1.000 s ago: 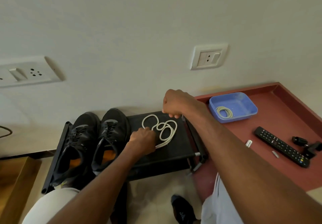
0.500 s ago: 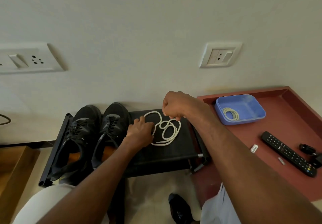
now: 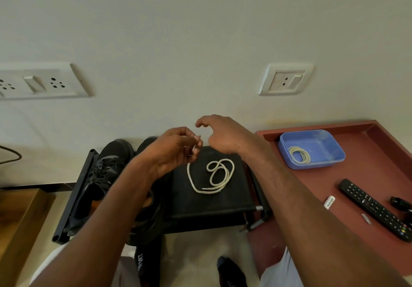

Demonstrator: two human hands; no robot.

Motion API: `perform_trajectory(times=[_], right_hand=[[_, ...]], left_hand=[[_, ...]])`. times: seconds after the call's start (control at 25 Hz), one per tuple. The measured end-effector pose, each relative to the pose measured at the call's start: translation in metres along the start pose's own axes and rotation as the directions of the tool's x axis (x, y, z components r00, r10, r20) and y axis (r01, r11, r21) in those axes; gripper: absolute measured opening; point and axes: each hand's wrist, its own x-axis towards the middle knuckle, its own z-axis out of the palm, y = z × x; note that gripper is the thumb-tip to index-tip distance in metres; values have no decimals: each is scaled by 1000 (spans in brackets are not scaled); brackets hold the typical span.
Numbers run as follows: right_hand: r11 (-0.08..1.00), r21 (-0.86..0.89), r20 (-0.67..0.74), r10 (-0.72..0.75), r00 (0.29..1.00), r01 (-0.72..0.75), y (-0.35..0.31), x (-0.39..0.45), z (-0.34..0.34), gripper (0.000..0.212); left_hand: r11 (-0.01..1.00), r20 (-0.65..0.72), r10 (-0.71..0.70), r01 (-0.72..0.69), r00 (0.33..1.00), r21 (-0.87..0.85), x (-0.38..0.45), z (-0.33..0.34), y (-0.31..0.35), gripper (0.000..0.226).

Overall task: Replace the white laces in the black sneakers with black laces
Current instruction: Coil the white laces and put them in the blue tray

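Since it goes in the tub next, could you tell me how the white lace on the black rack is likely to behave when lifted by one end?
The white lace will probably hang limp, since it lies in loose loops. It looks light: the left hand lifts one end with a fingertip grip. The loops may snag or trail across the black rack.

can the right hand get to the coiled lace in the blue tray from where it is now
Probably yes. The right hand hangs open above the black rack, and the blue tray with the coiled lace sits uncovered to its right, nothing between them.
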Motion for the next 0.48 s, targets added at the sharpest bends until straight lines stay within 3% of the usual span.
perform_trajectory(times=[0.04,0.12,0.24,0.32,0.4,0.48], right_hand=[[994,105,4,-30,1000,29,-4,0,0,52],[966,254,-22,-51,998,55,-13,3,2,27],[919,385,-109,-42,993,81,-19,5,1,22],[958,259,-203,-73,976,125,-18,6,3,21],[991,48,-226,-108,968,122,-17,7,10,18],[994,-35,-199,-112,974,107,-18,9,16,17]], left_hand=[[985,104,61,-43,993,-165,-14,-4,11,10],[936,204,201,-127,958,-327,-34,-11,24,10],[939,139,197,-146,970,-312,-35,-26,30,18],[987,86,115,-104,990,-119,-29,-33,29,25],[980,25,65,-69,998,184,-25,-29,25,26],[801,-87,111,-38,990,597,-23,-25,25,39]])
